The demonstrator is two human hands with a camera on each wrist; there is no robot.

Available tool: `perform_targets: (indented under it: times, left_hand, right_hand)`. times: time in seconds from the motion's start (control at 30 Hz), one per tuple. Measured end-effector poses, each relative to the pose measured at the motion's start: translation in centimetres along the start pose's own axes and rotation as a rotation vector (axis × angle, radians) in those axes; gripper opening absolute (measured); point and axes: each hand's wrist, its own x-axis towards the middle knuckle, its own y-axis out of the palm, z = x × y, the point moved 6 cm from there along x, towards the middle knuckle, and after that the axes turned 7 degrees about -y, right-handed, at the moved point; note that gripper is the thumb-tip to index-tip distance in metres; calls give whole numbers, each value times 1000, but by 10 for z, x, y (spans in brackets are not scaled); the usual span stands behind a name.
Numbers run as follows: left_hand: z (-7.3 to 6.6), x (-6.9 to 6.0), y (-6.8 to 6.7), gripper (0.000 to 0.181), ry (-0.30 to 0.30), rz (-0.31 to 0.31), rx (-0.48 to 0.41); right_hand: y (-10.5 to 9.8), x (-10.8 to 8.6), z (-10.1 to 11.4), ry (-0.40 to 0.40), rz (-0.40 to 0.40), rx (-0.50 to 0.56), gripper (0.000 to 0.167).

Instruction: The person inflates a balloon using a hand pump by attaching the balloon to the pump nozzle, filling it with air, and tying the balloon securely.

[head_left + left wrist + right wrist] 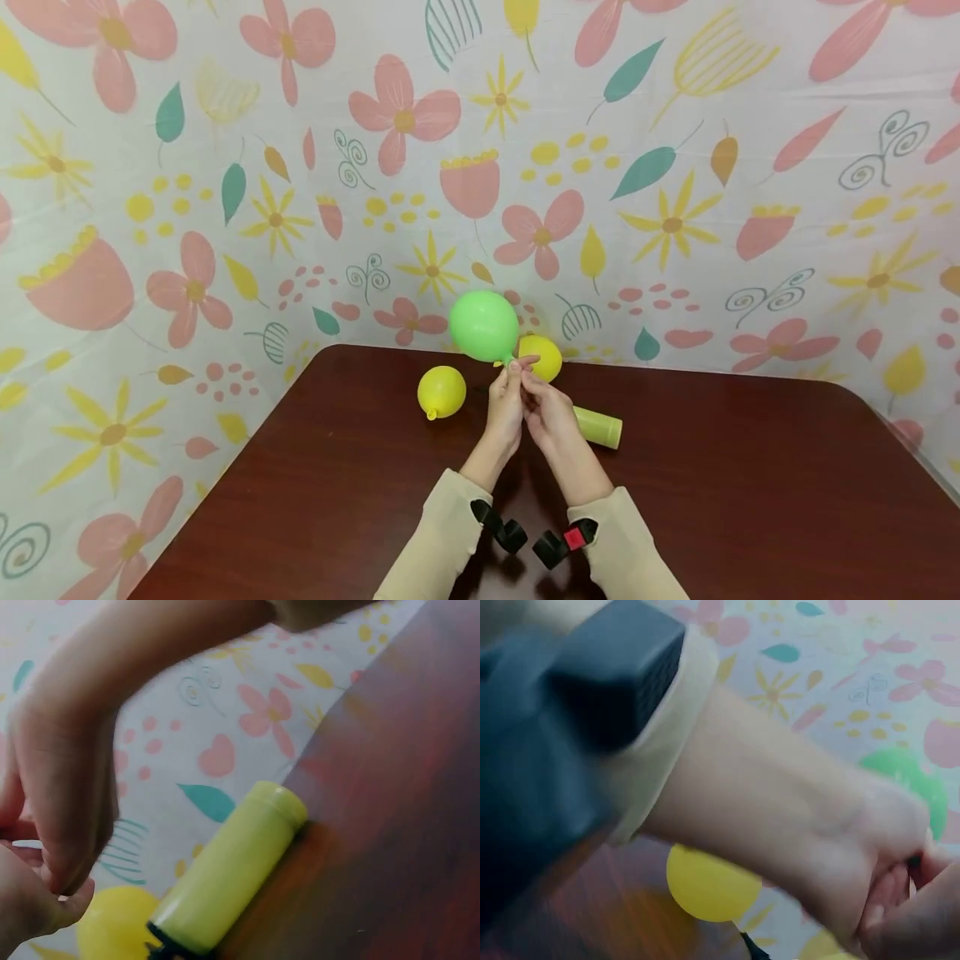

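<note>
A round, inflated green balloon (483,325) is held up above the far part of the table, its neck pointing down toward the hands. The left hand (505,406) pinches that neck between thumb and fingers. Pressed close beside it, the right hand (551,410) has its fingers at the neck too, one finger reaching across just below the balloon. In the right wrist view the left hand (889,832) curls at the base of the green balloon (907,784). The fingers overlap, so the neck's end is hidden.
A knotted yellow balloon (442,392) rests left of the hands; another yellow balloon (542,358) lies behind them. To the right is a yellow-green cylinder (598,427) with a black end, resembling a hand pump. The brown table (300,500) meets a flowered cloth (675,292).
</note>
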Motion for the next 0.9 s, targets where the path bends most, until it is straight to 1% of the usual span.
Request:
perform_targets:
  times: [0.03,0.1,0.13,0.2,0.27,0.33,0.37,0.4,0.5,0.53,0.57,0.63,0.7,0.8,0.87,0.9]
  left_hand:
    - [0,0,2,50,9,10,11]
    - [1,-1,5,50,45,23,34]
    - [0,-1,6,50,75,26,49]
    - [-4,-2,7,48,162,18,84]
    - [-6,-3,8,47,222,5,92]
    - [-8,-3,8,44,244,-15,93]
    - [-7,-3,8,41,238,-28,88]
    - [-6,-2,6,40,211,-41,76]
    - [-4,1,-2,35,128,-93,57]
    - [-5,1,-6,33,105,-111,41]
    - [-6,2,-9,31,83,-124,28]
    - [-12,3,-17,29,46,-137,-24]
    - [-21,4,-25,27,29,-141,-80]
    - [-35,5,-34,28,22,-130,-112]
    - [-39,5,-37,29,17,-107,-79]
    - [-39,4,-38,28,20,-89,-35]
  right_hand:
    - [0,-1,1,-7,-20,9,31]
    - [0,-1,4,-40,-62,-34,27]
    - [1,-1,6,-59,-74,-78,27]
    - [2,1,9,-90,-90,-183,26]
    - [1,4,11,-103,-89,-250,29]
    - [-2,9,12,-96,-76,-283,32]
    - [-4,12,13,-88,-72,-267,33]
    - [-7,14,13,-76,-70,-251,32]
    - [-19,17,15,-59,-79,-279,23]
    - [-24,18,17,-57,-87,-287,18]
    - [-28,18,18,-53,-91,-295,17]
    - [-37,18,23,-52,-114,-316,21]
    - [-46,18,28,-54,-128,-316,26]
    - [-52,19,34,-74,-128,-339,28]
    - [-52,20,36,-109,-123,-401,29]
    - [-52,20,37,-140,-121,-454,30]
